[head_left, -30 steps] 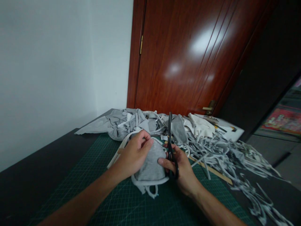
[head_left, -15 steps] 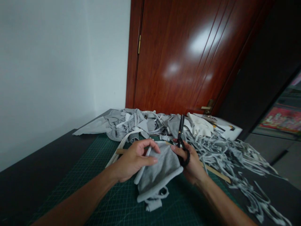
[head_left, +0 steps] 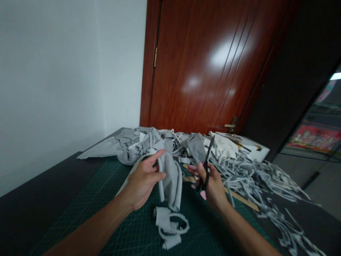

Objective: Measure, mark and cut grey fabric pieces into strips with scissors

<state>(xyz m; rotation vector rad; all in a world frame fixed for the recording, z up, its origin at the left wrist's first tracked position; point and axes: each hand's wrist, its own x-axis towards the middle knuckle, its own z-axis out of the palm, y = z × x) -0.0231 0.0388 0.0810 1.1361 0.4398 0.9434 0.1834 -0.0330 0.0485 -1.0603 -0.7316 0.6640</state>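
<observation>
A grey piece of cloth (head_left: 170, 179) with rolled edges hangs from my left hand (head_left: 145, 179), whose thumb and fingers grip its upper left edge. To the right, my right hand (head_left: 210, 181) is closed on black scissors (head_left: 207, 161); their blades point up and look closed together. That hand is apart from the grey cloth. Curled grey scraps (head_left: 170, 227) lie on the green cutting mat (head_left: 128, 227) below the cloth. Small pink pieces (head_left: 203, 195) lie on the mat beside my right hand.
Grey and white fabric (head_left: 133, 144) is heaped along the back of the dark table (head_left: 53, 181). Thin grey strips (head_left: 247, 177) are piled at the right. A wooden ruler (head_left: 243, 201) runs under them. Beyond stand a white box (head_left: 257, 151) and a wooden door (head_left: 197, 64).
My right hand has let go of the grey cloth, which now hangs narrower from my left hand. The pink pieces have come into view, and the camera view has shifted slightly.
</observation>
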